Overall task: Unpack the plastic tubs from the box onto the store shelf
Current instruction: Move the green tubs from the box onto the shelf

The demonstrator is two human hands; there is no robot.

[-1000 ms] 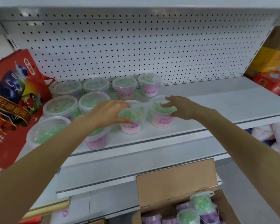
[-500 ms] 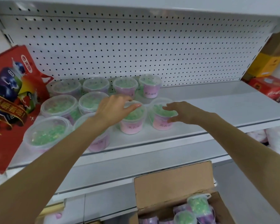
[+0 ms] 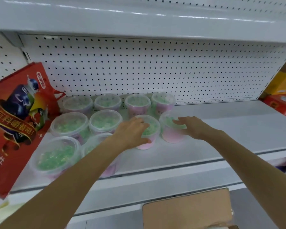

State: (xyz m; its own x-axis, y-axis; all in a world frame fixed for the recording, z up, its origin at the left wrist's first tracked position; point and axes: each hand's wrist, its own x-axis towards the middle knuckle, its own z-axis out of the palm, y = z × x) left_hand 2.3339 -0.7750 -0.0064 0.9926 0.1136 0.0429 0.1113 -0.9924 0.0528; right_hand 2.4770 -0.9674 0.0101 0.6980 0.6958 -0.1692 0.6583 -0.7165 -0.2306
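Several clear plastic tubs [image 3: 69,125] with green contents and pink labels stand in rows on the left half of the white shelf [image 3: 224,129]. My left hand [image 3: 130,132] grips one tub [image 3: 151,135] from above, fingers over its lid and thumb on its front side. My right hand [image 3: 190,127] holds the neighbouring tub [image 3: 169,135] on the right, its fingers curled over the lid. Both tubs stand on the shelf just in front of the back row [image 3: 137,103]. A flap of the cardboard box [image 3: 186,210] shows at the bottom; its inside is out of view.
A red printed bag [image 3: 15,121] leans at the shelf's left end against the tubs. A yellow carton [image 3: 282,83] and a red package [image 3: 281,107] sit at the far right. A pegboard back wall [image 3: 155,68] and an upper shelf [image 3: 139,19] bound the space.
Both hands have slid their two tubs back toward the rear row. The view has tilted up, so the box contents have dropped out of sight.
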